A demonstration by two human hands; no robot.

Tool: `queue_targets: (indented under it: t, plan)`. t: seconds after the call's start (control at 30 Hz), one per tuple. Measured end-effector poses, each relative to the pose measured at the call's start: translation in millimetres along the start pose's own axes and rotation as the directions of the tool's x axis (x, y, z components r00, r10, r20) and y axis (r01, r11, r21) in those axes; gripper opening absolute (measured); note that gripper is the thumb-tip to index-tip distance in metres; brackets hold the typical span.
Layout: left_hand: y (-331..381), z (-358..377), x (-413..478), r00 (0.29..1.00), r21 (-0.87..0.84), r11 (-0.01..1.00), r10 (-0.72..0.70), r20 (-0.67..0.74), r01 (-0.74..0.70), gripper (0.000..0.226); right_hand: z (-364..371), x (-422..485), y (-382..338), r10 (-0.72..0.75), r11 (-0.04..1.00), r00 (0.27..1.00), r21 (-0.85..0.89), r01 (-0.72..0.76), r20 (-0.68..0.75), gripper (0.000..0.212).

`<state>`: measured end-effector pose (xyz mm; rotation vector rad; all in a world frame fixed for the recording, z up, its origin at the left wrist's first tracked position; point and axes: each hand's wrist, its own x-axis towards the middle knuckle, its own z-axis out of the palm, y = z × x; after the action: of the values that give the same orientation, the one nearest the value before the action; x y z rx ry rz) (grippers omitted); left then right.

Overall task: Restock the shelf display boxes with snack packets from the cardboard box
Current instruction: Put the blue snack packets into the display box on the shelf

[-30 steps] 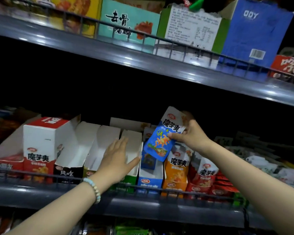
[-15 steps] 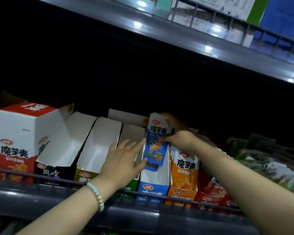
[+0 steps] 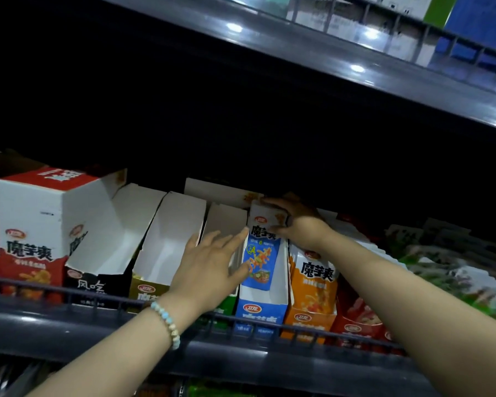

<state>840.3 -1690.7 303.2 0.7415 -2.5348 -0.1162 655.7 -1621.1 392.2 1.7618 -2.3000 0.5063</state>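
A blue and white snack packet (image 3: 260, 257) stands upright inside the blue display box (image 3: 262, 309) on the middle shelf. My right hand (image 3: 297, 222) grips the packet's white top from behind. My left hand (image 3: 209, 266) lies flat with straight fingers against the green display box (image 3: 226, 306), its fingertips touching the packet's left edge. The cardboard supply box is out of view.
Left of the green box stand an olive box (image 3: 155, 290), a black box (image 3: 98, 285) and a tall red and white box (image 3: 32, 230). An orange box (image 3: 312, 293) with packets and red packets (image 3: 358, 319) sit right. A wire rail (image 3: 312, 332) fronts the shelf; another shelf (image 3: 355, 53) hangs overhead.
My right hand has lowered the blue packet from above the boxes down into the blue display box. My left hand stayed on the green box. The camera has tilted down.
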Motion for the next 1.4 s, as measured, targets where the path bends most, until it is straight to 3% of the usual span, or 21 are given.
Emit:
queue_targets:
  t: [0.17, 0.3, 0.5, 0.63, 0.77, 0.87, 1.1, 1.33, 1.4]
  plan:
    - [2, -10, -12, 0.998, -0.047, 0.999, -0.025, 0.058, 0.028, 0.105, -23, -24, -13, 0.013, 0.997, 1.0, 0.072, -0.012, -0.012, 0.052]
    - [11, -25, -43, 0.998, -0.027, 0.999, -0.03, 0.048, 0.031, 0.081, -38, -62, -28, 0.024, 0.995, 1.0, 0.099, -0.023, -0.014, 0.058]
    - [36, -34, -116, 1.0, -0.123, 0.992, -0.014, 0.008, 0.015, 0.105, -37, -147, -51, -0.078, 0.976, 0.997, 0.201, 0.082, -0.03, 0.061]
    - [40, -9, -170, 0.998, -0.119, 0.993, -0.012, 0.062, 0.019, 0.099, -6, -214, -58, -0.063, 0.961, 0.996, 0.272, 0.044, 0.061, 0.066]
    - [34, 29, -225, 0.971, -0.151, 0.983, -0.069, 0.23, 0.105, 0.113, 47, -274, -59, -0.018, 0.942, 0.975, 0.33, -0.058, 0.223, 0.069]
    - [25, 56, -266, 0.923, -0.112, 0.979, -0.12, 0.366, 0.171, 0.115, 93, -308, -60, 0.027, 0.929, 0.931, 0.335, -0.158, 0.363, 0.071]
    - [-3, 113, -344, 0.828, -0.036, 0.954, -0.237, 0.509, 0.296, 0.071, 203, -371, -76, 0.16, 0.75, 0.773, 0.433, -0.499, 0.614, 0.072]
    - [-43, 140, -394, 0.764, 0.034, 0.919, -0.347, 0.544, 0.392, 0.09, 296, -421, -91, 0.258, 0.544, 0.563, 0.363, -0.756, 0.785, 0.065]
    - [-54, 146, -405, 0.758, 0.036, 0.91, -0.365, 0.54, 0.412, 0.085, 317, -432, -96, 0.263, 0.467, 0.49, 0.335, -0.818, 0.831, 0.066]
